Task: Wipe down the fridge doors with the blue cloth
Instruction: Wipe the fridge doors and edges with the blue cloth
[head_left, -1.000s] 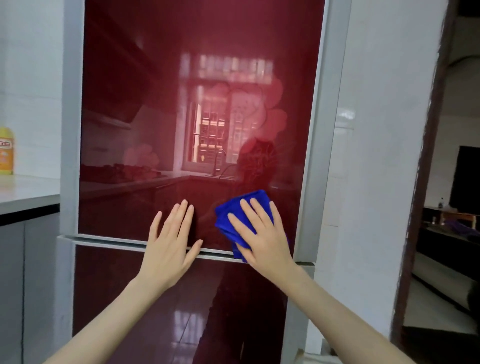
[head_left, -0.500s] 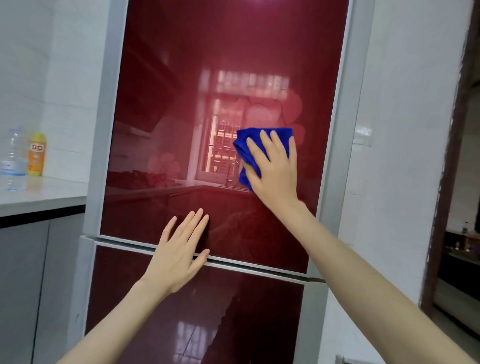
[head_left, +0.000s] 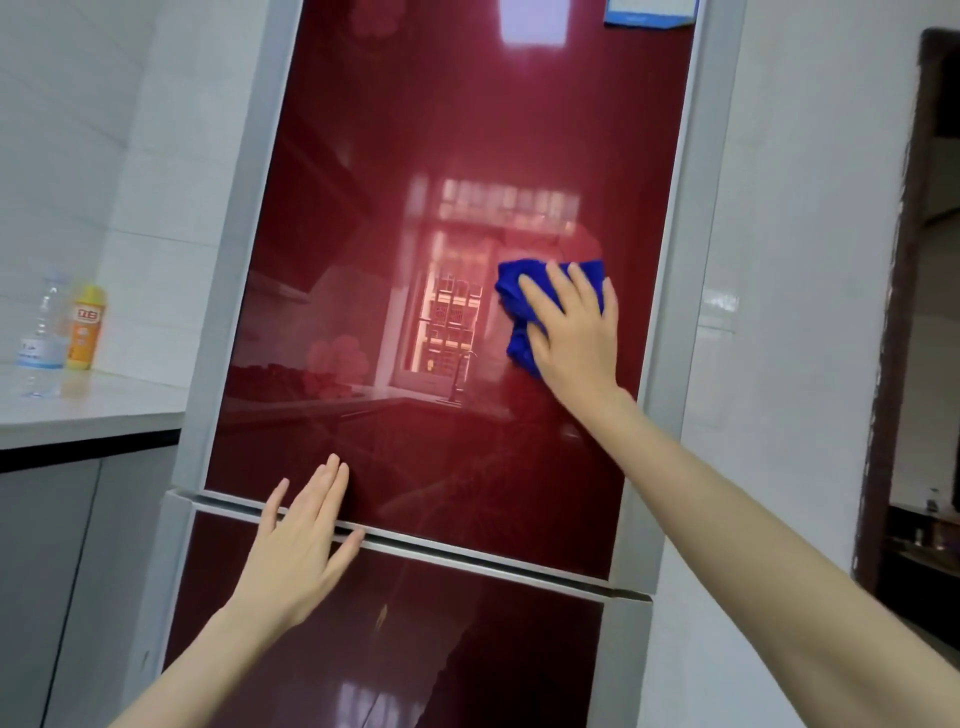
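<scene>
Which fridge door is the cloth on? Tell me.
The upper door: the right hand presses the blue cloth against it. The lower door, below the grey seam, has no cloth.

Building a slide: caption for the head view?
Right hand presses blue cloth on upper fridge door; left hand rests flat across the door seam.

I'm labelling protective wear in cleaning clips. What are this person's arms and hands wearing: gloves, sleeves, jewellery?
Nothing that shows. The left hand and right hand are bare: no gloves, rings or plasters. The left forearm and right forearm are uncovered as far as the frame reaches, with no sleeve cuff, watch or bracelet in view.
</scene>
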